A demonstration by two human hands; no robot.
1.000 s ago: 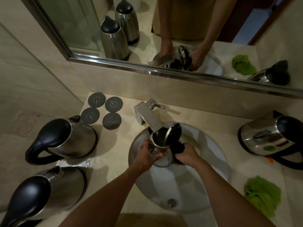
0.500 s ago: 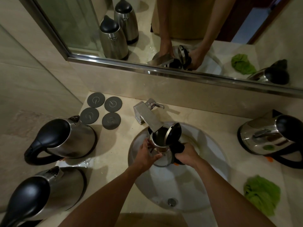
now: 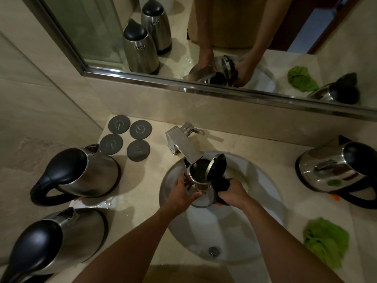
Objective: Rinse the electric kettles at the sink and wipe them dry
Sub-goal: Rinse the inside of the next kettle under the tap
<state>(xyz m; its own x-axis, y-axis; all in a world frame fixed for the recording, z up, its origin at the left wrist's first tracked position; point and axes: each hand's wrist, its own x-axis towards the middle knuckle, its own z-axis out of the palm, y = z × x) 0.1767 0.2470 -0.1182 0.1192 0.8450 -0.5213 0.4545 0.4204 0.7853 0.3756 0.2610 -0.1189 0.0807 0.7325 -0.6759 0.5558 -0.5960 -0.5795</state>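
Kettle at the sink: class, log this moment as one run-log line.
kettle: lid open, under tap | left hand: on body | right hand: grips handle | cloth: unused

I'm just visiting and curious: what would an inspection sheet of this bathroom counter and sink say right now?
Surface: beige stone counter, wet patch near the left kettles.
Job's things: open-lidded steel kettle under the square chrome tap, over the white basin; three more steel kettles on the counter; crumpled green cloth at right.
Clutter: four grey round coasters.
Hands: left hand on the kettle's body; right hand grips its black handle.
Cables: nothing seen.
Surroundings: wall mirror.
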